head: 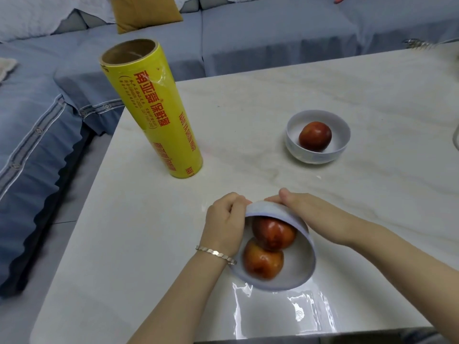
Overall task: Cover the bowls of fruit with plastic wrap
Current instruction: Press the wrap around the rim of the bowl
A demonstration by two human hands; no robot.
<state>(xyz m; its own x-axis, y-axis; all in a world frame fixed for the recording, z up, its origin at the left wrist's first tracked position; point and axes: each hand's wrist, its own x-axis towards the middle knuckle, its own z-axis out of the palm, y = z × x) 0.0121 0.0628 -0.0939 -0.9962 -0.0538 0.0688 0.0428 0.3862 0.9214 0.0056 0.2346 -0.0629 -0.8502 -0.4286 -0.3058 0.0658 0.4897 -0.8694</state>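
While the near bowl (295, 266) sits tipped on its side by the table's (273, 95) near edge, mouth facing near, two apples (263, 260) show inside. Left hand (223, 219), fingers curled, grips its far-left rim; right hand (308, 209) cups its far wall, fingertips hidden. Film (285, 311) lies flat just near of it. Far bowl (295, 150), holding one apple (315, 136), stands far right; roll (154, 112) stands upright far left.

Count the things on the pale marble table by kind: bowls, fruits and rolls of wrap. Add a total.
White round bowls: 2, the far one and the near tilted one
Red round fruits: 3
Yellow upright roll of plastic wrap: 1
Total: 6
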